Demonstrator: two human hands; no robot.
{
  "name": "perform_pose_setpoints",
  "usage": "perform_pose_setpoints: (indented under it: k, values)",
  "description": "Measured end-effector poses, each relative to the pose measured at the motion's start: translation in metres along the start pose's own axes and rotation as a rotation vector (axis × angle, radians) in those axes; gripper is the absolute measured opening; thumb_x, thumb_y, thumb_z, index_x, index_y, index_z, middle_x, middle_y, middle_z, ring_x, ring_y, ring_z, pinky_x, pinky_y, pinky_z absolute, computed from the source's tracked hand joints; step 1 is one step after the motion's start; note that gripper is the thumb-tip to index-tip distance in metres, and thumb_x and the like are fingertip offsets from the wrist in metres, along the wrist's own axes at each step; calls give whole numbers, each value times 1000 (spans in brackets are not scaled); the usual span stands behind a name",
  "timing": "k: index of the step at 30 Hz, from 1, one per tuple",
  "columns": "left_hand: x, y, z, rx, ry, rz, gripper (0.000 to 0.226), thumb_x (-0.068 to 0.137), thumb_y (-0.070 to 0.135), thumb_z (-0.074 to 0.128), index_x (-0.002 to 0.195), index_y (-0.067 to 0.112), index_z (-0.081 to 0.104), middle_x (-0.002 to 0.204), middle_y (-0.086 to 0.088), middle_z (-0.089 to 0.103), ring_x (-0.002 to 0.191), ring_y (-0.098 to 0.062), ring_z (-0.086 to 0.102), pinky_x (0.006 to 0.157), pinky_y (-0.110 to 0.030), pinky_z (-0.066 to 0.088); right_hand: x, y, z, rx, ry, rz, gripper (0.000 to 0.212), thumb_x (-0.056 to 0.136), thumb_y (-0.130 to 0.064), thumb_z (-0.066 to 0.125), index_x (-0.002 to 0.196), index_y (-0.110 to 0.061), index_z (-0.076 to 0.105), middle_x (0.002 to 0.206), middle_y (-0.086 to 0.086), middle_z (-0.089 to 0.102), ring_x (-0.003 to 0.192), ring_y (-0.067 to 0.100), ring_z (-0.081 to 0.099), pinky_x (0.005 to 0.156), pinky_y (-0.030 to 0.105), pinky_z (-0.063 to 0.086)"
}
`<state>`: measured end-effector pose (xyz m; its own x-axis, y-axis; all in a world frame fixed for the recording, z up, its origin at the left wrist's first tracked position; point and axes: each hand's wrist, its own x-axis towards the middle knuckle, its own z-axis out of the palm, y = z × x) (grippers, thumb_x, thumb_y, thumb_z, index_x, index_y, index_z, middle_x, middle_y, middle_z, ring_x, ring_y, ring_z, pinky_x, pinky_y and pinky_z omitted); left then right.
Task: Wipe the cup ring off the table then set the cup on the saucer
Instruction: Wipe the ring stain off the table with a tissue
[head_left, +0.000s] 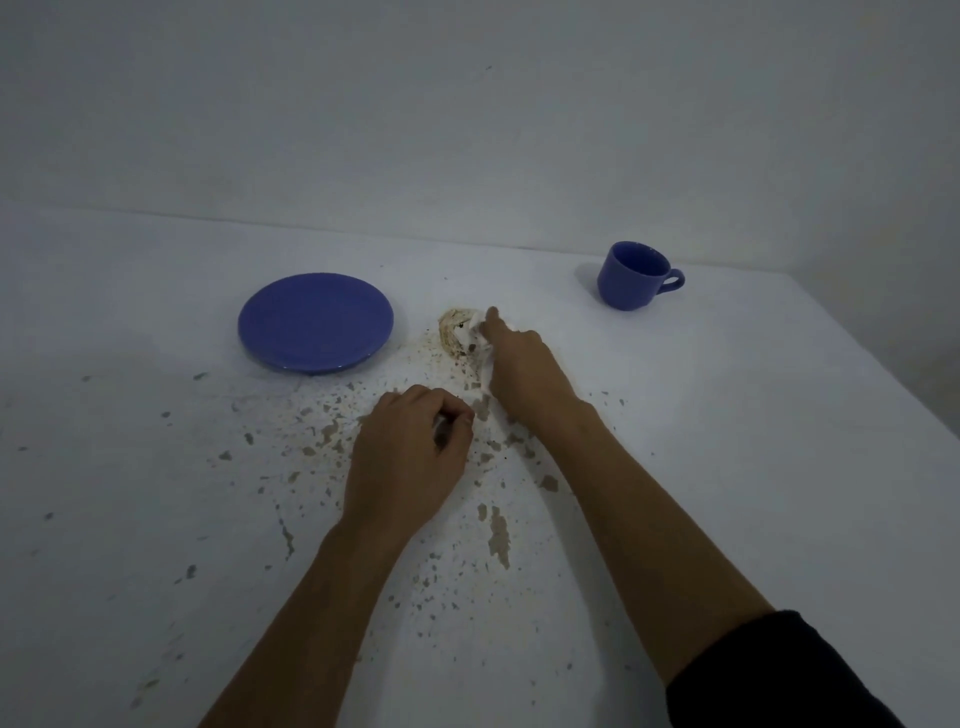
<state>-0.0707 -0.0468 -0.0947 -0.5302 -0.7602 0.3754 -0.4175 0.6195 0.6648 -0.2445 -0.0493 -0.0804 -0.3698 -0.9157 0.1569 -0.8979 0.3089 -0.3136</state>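
Observation:
A blue saucer (315, 322) lies on the white table (727, 415) at the left. Far to the right, near the wall, a blue cup (634, 275) stands upright with its handle pointing right. Between them a brownish cup ring (451, 332) stains the table. My right hand (519, 364) presses a crumpled white tissue (470, 338) onto the ring, index finger stretched forward. The tissue is stained brown at its far left. My left hand (410, 452) rests on the table nearer to me, fingers curled around the tissue's near end.
The tabletop has many chipped paint spots around my hands and toward the front. A plain wall runs behind the table. The table's right edge falls away at the far right.

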Motion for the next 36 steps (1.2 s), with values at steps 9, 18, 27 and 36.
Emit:
perform_pose_setpoints:
  k: [9, 18, 27, 36]
  values:
    - [1, 0, 1, 5, 0, -10, 9, 90, 28, 59, 89, 24, 67, 86, 9, 65, 81, -11, 53, 69, -27, 43, 0, 3, -6, 18, 14, -47, 50, 89, 1, 47, 138, -1, 34, 98, 23, 66, 77, 30, 60, 67, 35, 50]
    - [2, 1, 1, 28, 1, -13, 10, 89, 28, 59, 90, 24, 68, 85, 8, 65, 80, -13, 55, 68, -31, 48, -5, -9, -1, -35, 67, 88, 50, 81, 6, 48, 130, -2, 42, 117, 18, 56, 104, 33, 54, 80, 34, 43]
    - [2, -2, 3, 23, 12, -6, 9, 89, 32, 59, 87, 25, 66, 80, 10, 63, 76, -12, 53, 64, -30, 47, -9, 18, -23, 99, 43, -49, 26, 90, -6, 55, 113, -7, 68, 112, 16, 69, 101, 29, 62, 92, 35, 47]
    - [2, -1, 3, 20, 14, -30, 9, 89, 34, 59, 86, 28, 65, 82, 13, 62, 78, -8, 52, 66, -25, 45, 8, 9, -6, -28, 250, 105, 21, 87, -3, 52, 85, -5, 73, 84, 14, 73, 74, 25, 65, 68, 28, 49]
